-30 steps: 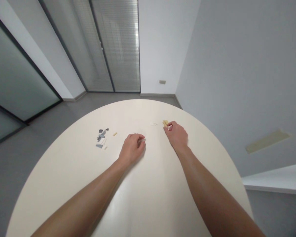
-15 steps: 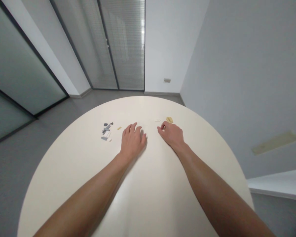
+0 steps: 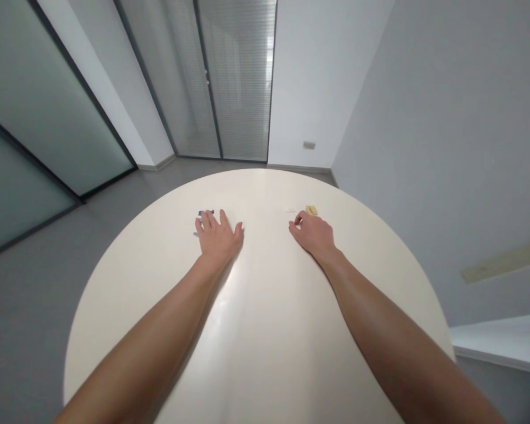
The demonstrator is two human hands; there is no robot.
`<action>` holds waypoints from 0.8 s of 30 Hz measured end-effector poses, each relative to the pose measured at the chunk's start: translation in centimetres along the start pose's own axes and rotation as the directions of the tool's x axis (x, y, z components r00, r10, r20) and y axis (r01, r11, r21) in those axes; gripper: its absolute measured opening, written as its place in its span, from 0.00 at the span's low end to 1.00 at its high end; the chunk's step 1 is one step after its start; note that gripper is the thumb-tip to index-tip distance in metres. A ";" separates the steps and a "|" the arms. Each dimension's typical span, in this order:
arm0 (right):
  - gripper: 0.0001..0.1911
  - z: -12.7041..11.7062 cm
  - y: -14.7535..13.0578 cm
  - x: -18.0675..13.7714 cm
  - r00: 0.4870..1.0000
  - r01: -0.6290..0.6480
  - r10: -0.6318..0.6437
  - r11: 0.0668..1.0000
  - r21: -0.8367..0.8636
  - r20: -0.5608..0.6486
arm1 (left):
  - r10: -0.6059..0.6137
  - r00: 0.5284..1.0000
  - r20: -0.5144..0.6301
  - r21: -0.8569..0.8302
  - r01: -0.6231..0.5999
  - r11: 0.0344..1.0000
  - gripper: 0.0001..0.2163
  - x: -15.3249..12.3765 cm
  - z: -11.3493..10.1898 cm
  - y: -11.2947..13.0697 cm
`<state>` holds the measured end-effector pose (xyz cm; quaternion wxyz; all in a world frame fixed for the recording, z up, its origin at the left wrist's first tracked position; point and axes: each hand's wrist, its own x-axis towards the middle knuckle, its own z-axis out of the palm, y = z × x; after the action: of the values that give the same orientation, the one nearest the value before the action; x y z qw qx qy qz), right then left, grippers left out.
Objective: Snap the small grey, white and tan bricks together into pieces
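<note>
The left hand (image 3: 217, 237) lies flat and spread wide on the round table (image 3: 265, 330), just left of the frame's centre, fingers fanned out over a small heap of grey pieces (image 3: 204, 213). Most of that heap is hidden under the fingers; only a dark bit shows past the fingertips and a sliver at the hand's left edge. The hand holds nothing that can be seen.

The right hand (image 3: 314, 233) rests a little right of centre, curled narrow, thumb and forefinger drawn together at its upper tip. Whether they pinch something is too small to tell. Just beyond it, toward the far rim of the table, sit a tan piece (image 3: 311, 210) and, beside it on the left, a pale flat piece (image 3: 290, 210) that nearly vanishes against the cream tabletop. Neither touches the hand.

The risks here look modest but real. A flat palm over loose little parts may push or scatter them sideways, since the fingers cover what they would need to pick out. The tan and pale pieces lie not far from the far edge, so a careless sweep of the right hand could knock them off. The pale one is easy to overlook or press on, given how poorly it stands out.
</note>
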<state>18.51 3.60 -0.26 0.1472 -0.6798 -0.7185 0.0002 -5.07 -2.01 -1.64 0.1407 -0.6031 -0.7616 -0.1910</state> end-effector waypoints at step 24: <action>0.16 0.1 0.1 0.0 0.999 0.044 -0.044 0.998 -0.053 0.003 | 0.166 0.942 0.291 0.105 -0.204 0.973 0.15 -0.9 -4.4 3.5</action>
<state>18.59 3.57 -0.34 0.1284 -0.6676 -0.7330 -0.0217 -1.52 -4.14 2.30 0.0891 -0.6822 -0.7247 -0.0382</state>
